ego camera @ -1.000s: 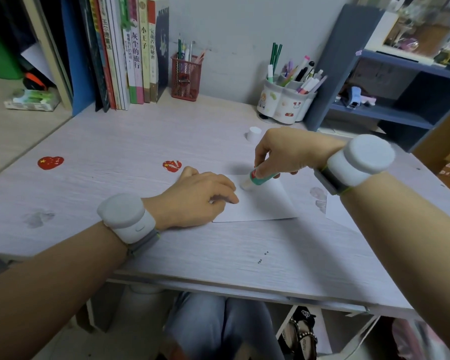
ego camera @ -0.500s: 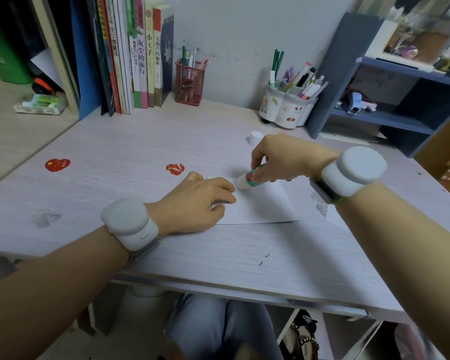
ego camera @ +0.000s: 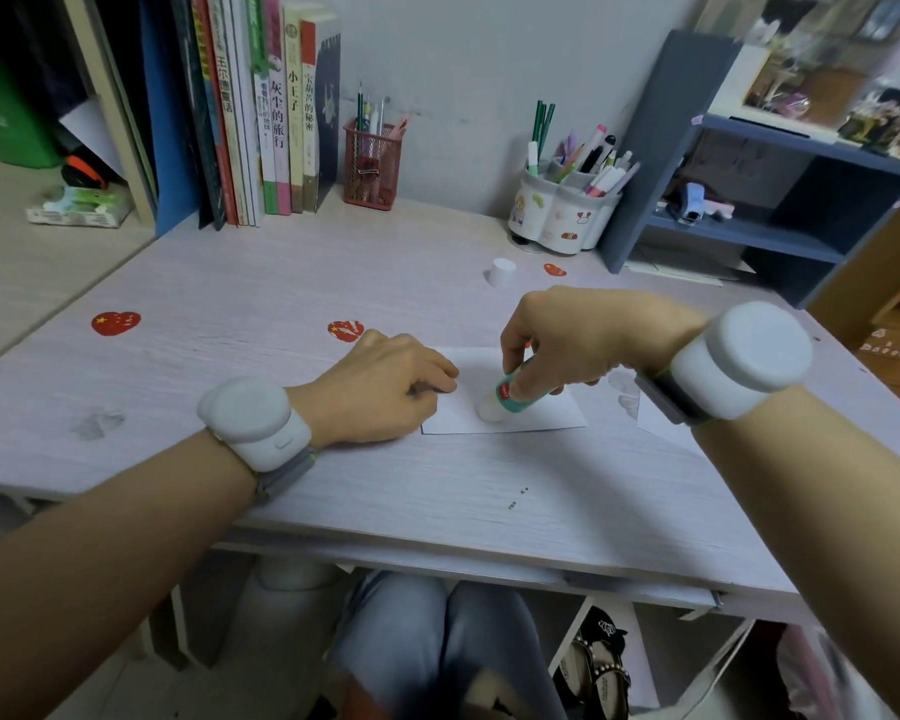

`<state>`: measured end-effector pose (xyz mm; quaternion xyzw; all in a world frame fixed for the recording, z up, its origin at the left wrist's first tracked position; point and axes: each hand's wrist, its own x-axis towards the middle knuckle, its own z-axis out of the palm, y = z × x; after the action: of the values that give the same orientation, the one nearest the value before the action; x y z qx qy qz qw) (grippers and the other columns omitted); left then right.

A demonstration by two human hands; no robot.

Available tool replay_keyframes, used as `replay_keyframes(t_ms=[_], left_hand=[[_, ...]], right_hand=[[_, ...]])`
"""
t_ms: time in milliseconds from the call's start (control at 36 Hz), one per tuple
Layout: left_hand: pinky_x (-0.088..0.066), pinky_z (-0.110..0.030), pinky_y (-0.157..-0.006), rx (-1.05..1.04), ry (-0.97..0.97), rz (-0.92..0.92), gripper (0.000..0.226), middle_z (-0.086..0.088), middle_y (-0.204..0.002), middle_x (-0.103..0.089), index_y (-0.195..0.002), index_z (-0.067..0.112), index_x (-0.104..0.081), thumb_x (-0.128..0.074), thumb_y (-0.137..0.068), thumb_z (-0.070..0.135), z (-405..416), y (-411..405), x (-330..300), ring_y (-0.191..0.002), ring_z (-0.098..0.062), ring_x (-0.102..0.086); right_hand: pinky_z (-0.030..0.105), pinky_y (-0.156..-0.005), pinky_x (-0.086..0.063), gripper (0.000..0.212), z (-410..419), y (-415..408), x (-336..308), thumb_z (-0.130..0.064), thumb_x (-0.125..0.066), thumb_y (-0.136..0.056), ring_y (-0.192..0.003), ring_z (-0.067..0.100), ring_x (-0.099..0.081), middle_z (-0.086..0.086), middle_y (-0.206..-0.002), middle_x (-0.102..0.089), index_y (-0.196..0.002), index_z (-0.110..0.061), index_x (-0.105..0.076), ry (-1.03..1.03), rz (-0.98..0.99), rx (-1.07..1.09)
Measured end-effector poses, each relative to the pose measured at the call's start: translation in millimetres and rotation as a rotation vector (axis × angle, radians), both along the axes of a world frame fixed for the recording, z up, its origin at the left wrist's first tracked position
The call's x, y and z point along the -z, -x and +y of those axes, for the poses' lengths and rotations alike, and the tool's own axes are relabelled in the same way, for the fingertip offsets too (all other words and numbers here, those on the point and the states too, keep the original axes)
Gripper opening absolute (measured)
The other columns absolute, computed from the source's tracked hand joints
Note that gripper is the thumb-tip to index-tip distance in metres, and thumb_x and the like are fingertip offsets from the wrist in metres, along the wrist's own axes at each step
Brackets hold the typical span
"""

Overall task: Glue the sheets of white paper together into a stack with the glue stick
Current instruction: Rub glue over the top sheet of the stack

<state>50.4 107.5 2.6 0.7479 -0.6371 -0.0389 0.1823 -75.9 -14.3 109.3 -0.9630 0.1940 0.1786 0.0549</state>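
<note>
A white sheet of paper (ego camera: 541,415) lies flat on the desk (ego camera: 261,283) in front of me. My left hand (ego camera: 385,389) rests on the sheet's left edge, fingertips pressing it down with the fingers bent. My right hand (ego camera: 578,337) pinches the green and white glue stick (ego camera: 513,397), tilted, with its white tip touching the paper near the sheet's middle. The glue stick's white cap (ego camera: 501,271) stands on the desk behind the hands. Part of another white sheet (ego camera: 655,420) shows under my right wrist.
Books (ego camera: 276,122) stand at the back left beside a red mesh pen holder (ego camera: 371,166). A white pen cup (ego camera: 562,210) and a blue shelf unit (ego camera: 749,200) are at the back right. Red heart stickers (ego camera: 115,322) mark the desk.
My right hand has drawn the glue stick from the sheet's far edge toward me, to near its middle. My left hand has stayed on the sheet's left edge.
</note>
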Motion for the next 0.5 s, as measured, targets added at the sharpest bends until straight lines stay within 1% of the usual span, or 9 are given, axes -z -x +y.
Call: replay_keyframes(t_ms=[56, 83, 139, 222, 306, 444, 500], left_hand=[[-0.024, -0.03, -0.083, 0.002, -0.001, -0.016, 0.052, 0.004, -0.116, -0.062, -0.106, 0.015, -0.068, -0.028, -0.075, 0.027, 0.8, 0.1, 1.9, -0.108, -0.02, -0.051], [-0.024, -0.03, -0.084, 0.004, -0.001, -0.023, 0.052, 0.004, -0.117, -0.061, -0.107, 0.015, -0.068, -0.028, -0.076, 0.027, 1.1, 0.0, 3.0, -0.109, -0.02, -0.051], [-0.022, -0.03, -0.085, 0.002, 0.0, -0.016, 0.053, 0.009, -0.123, -0.057, -0.112, 0.021, -0.066, -0.028, -0.077, 0.029, 1.7, -1.0, 5.3, -0.109, -0.014, -0.05], [-0.014, -0.023, -0.081, 0.005, 0.015, -0.007, 0.053, 0.012, -0.124, -0.053, -0.117, 0.026, -0.064, -0.027, -0.079, 0.03, 3.2, -2.5, 7.7, -0.099, -0.005, -0.048], [-0.013, -0.022, -0.08, 0.004, 0.021, -0.013, 0.054, 0.013, -0.124, -0.053, -0.118, 0.028, -0.063, -0.026, -0.079, 0.031, 3.1, -3.8, 8.4, -0.104, -0.005, -0.049], [-0.013, -0.021, -0.078, 0.017, 0.022, 0.005, 0.052, 0.015, -0.126, -0.053, -0.116, 0.027, -0.063, -0.027, -0.079, 0.033, 1.7, -6.8, 7.2, -0.109, -0.004, -0.047], [-0.015, -0.02, -0.08, 0.029, 0.026, 0.04, 0.051, 0.015, -0.126, -0.053, -0.114, 0.026, -0.064, -0.029, -0.079, 0.034, 2.6, -8.9, 6.5, -0.108, -0.002, -0.046]], right_hand=[[0.021, -0.048, -0.038, 0.023, 1.5, 1.9, -1.4, -0.037, -0.069, -0.079, -0.045, 0.012, -0.044, 0.0, -0.065, -0.063, -0.087, -0.015, -0.069, 0.002, 0.014, -0.003], [0.021, -0.049, -0.039, 0.024, 2.1, 2.2, -2.2, -0.037, -0.07, -0.079, -0.045, 0.012, -0.045, 0.0, -0.066, -0.063, -0.087, -0.015, -0.069, 0.001, 0.026, -0.004], [0.024, -0.052, -0.04, 0.024, 3.7, 0.8, -3.8, -0.036, -0.069, -0.079, -0.047, 0.013, -0.046, 0.0, -0.067, -0.064, -0.089, -0.015, -0.069, -0.001, 0.056, -0.005], [0.021, -0.049, -0.04, 0.022, 6.8, -4.0, -4.9, -0.033, -0.069, -0.08, -0.05, 0.013, -0.046, 0.001, -0.068, -0.064, -0.091, -0.014, -0.07, 0.006, 0.078, -0.013], [0.018, -0.046, -0.037, 0.021, 8.0, -11.1, -4.9, -0.032, -0.07, -0.08, -0.049, 0.012, -0.046, 0.0, -0.066, -0.062, -0.09, -0.014, -0.07, 0.029, 0.066, -0.031], [0.019, -0.046, -0.038, 0.02, 5.2, -21.1, -1.9, -0.031, -0.069, -0.08, -0.054, 0.014, -0.05, 0.0, -0.067, -0.063, -0.092, -0.014, -0.07, 0.043, 0.025, -0.028], [0.016, -0.043, -0.036, 0.019, 3.3, -24.3, -1.2, -0.03, -0.068, -0.08, -0.049, 0.013, -0.048, 0.0, -0.066, -0.062, -0.092, -0.014, -0.07, 0.051, -0.002, -0.018]])
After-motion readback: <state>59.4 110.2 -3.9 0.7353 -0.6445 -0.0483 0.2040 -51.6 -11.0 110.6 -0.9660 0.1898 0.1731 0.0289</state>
